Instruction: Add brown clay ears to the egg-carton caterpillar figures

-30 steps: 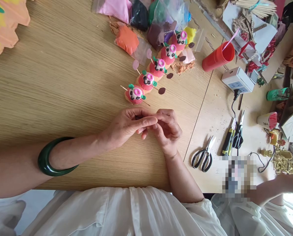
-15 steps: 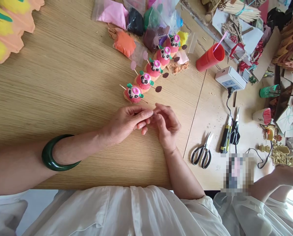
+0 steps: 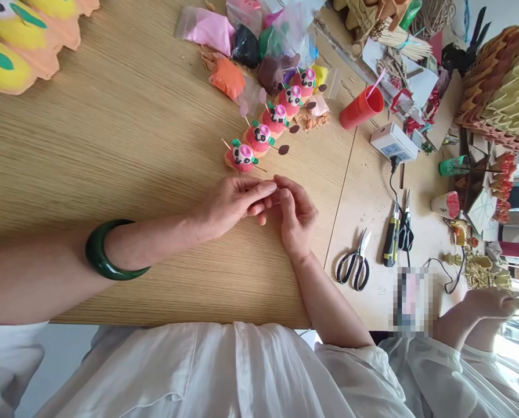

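My left hand (image 3: 235,200) and my right hand (image 3: 295,213) meet fingertip to fingertip just above the wooden table (image 3: 111,151). Both pinch at the same spot; whatever lies between the fingers is too small to make out. A green bangle (image 3: 105,255) sits on my left forearm. Just beyond the fingertips stands a row of small pink clay figures (image 3: 270,119) with white and black faces, green bits and toothpicks stuck through them. The nearest figure (image 3: 241,157) is a short way from my left fingers.
Bags of coloured clay (image 3: 251,43) lie behind the figures. To the right are a red cup (image 3: 361,107), a white power strip (image 3: 392,142), black scissors (image 3: 353,267), a cutter and small scissors (image 3: 396,232). Another person's hand (image 3: 488,302) rests at the far right. Yellow-orange paper shapes (image 3: 20,40) lie at top left.
The view has shifted, so everything sits a little higher and to the left. My hands stay pinched together, the fingers shifting only slightly.
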Demonstrator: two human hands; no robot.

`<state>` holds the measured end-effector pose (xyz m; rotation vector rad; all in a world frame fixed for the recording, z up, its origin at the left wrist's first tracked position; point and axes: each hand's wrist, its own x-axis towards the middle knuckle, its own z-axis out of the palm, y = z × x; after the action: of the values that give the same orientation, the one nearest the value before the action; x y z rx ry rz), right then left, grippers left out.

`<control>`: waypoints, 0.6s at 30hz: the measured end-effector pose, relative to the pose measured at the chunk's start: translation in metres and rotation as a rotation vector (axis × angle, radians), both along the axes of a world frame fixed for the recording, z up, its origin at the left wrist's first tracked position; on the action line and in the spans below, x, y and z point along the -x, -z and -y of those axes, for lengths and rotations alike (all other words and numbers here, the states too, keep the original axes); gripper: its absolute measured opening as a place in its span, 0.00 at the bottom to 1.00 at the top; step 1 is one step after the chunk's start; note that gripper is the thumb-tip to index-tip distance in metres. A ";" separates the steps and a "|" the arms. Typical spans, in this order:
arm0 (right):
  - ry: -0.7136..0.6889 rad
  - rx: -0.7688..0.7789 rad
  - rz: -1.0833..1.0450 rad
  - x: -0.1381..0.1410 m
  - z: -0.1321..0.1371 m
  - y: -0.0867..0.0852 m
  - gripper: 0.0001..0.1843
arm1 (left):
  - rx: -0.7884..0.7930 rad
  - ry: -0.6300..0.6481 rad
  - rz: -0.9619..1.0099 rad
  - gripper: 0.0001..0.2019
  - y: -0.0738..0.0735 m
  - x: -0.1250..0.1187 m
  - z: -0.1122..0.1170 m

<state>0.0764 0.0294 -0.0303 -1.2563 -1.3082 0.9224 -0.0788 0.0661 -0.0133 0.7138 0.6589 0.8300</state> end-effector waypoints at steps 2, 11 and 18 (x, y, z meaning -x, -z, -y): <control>-0.015 0.000 0.055 0.000 0.006 0.001 0.17 | -0.042 0.015 -0.023 0.16 0.001 0.000 0.001; 0.013 -0.243 0.198 -0.007 0.008 0.006 0.11 | -0.034 0.049 -0.011 0.17 -0.002 -0.001 0.001; 0.071 -0.301 0.234 -0.006 0.007 -0.002 0.13 | -0.027 0.083 -0.006 0.13 0.006 0.001 -0.001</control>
<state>0.0821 0.0223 -0.0283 -1.1883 -1.5112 0.5144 -0.0798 0.0676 -0.0189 0.7634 0.6201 0.7616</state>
